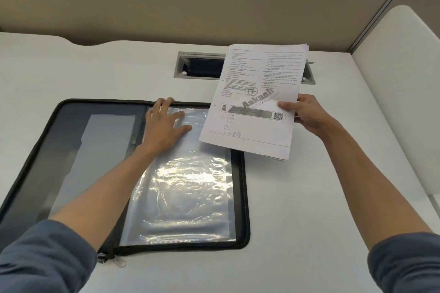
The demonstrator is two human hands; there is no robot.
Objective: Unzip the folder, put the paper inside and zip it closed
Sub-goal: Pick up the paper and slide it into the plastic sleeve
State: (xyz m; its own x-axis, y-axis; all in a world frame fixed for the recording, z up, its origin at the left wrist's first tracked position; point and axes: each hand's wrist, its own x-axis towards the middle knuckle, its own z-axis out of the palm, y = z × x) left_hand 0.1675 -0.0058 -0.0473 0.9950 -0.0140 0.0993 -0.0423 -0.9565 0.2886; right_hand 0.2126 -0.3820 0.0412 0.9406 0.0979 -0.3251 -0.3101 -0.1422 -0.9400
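A black zip folder (pixel 42 150) lies open flat on the white desk, with clear plastic sleeves (pixel 185 197) on its right half and a grey pocket on its left half. My left hand (pixel 164 123) rests palm down, fingers spread, on the top of the sleeves. My right hand (pixel 307 114) pinches the right edge of a printed stack of paper (pixel 257 102) and holds it in the air above the folder's top right corner. The zip pull (pixel 119 261) shows at the folder's near edge.
The white desk (pixel 309 197) has a grey cable slot (pixel 197 66) at the back, partly behind the paper. A beige partition stands behind the desk. A white chair back (pixel 400 93) is at the right.
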